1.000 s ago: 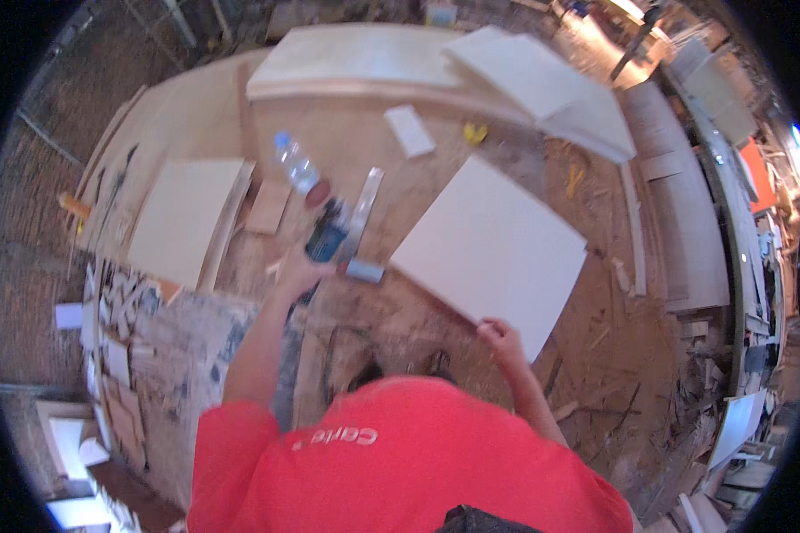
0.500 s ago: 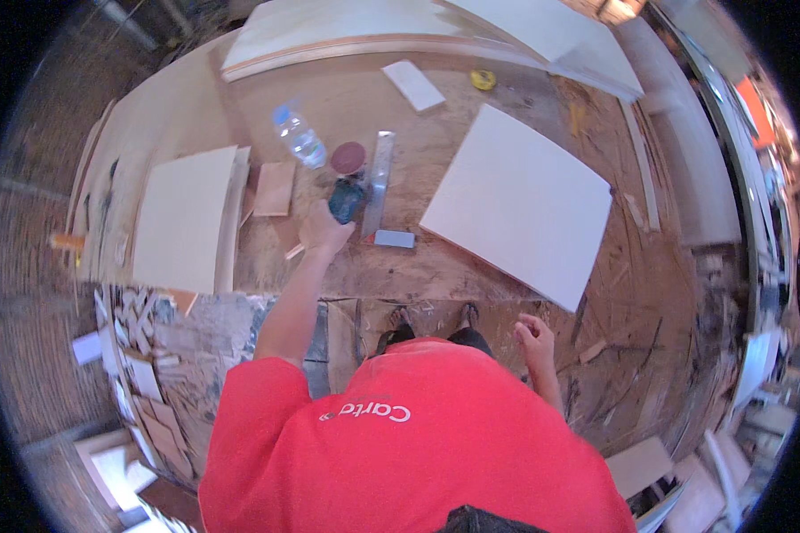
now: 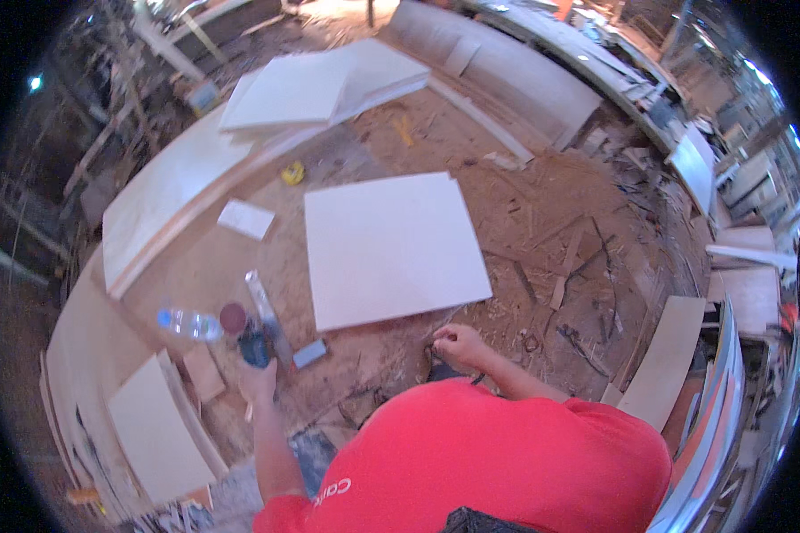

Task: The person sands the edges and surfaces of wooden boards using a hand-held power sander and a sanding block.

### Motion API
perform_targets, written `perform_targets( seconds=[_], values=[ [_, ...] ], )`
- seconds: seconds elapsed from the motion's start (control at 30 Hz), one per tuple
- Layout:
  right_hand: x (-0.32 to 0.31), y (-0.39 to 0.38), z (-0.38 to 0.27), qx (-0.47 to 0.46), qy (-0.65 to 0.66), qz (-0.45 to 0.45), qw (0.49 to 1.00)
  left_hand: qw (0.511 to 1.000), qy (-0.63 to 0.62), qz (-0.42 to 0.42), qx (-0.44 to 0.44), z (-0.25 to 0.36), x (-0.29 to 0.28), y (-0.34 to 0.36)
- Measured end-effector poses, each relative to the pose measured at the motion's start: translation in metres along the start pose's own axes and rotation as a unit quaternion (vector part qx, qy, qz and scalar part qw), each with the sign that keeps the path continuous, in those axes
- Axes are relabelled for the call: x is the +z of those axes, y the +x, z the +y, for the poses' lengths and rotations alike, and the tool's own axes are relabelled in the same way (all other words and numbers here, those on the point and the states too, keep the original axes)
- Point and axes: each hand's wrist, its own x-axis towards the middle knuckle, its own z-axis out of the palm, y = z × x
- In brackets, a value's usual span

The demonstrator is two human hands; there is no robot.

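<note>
My left hand (image 3: 259, 379) grips a teal power tool (image 3: 254, 349) on the plywood tabletop, with a round red-brown disc (image 3: 233, 317) at its far end. A metal square (image 3: 263, 298) with a pale blue-grey block (image 3: 309, 354) lies just to its right, a clear plastic bottle (image 3: 189, 323) to its left. My right hand (image 3: 456, 346) hovers by the near edge of a large white board (image 3: 396, 249), fingers curled; what they hold, if anything, is too small to make out.
Stacked pale sheets (image 3: 284, 89) line the far side, near a yellow tape measure (image 3: 292, 172) and small white offcut (image 3: 245, 218). Boards (image 3: 157, 430) lie at left. Sawdust and scraps cover the right; long panels (image 3: 658, 364) lean there.
My view has swung rightward, shifting the bench's things left in view. My right hand has come away from the white board's edge. My left hand stays on the tool.
</note>
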Motion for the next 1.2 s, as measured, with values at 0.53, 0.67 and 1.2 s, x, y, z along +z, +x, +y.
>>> perform_targets(
  seconds=[0.53, 0.67, 1.2],
  values=[
    [-0.036, 0.022, 0.007, -0.02, -0.063, -0.004, 0.998, 0.953, -0.28, -0.083, 0.083, 0.05, -0.154, -0.083],
    [-0.045, 0.035, 0.018, -0.056, -0.063, -0.034, 0.996, 0.808, -0.515, -0.132, 0.255, 0.148, -0.238, -0.149],
    [-0.075, 0.046, 0.052, -0.026, -0.13, -0.089, 0.987, 0.481, -0.761, -0.124, 0.417, 0.238, -0.328, -0.238]
  ],
)
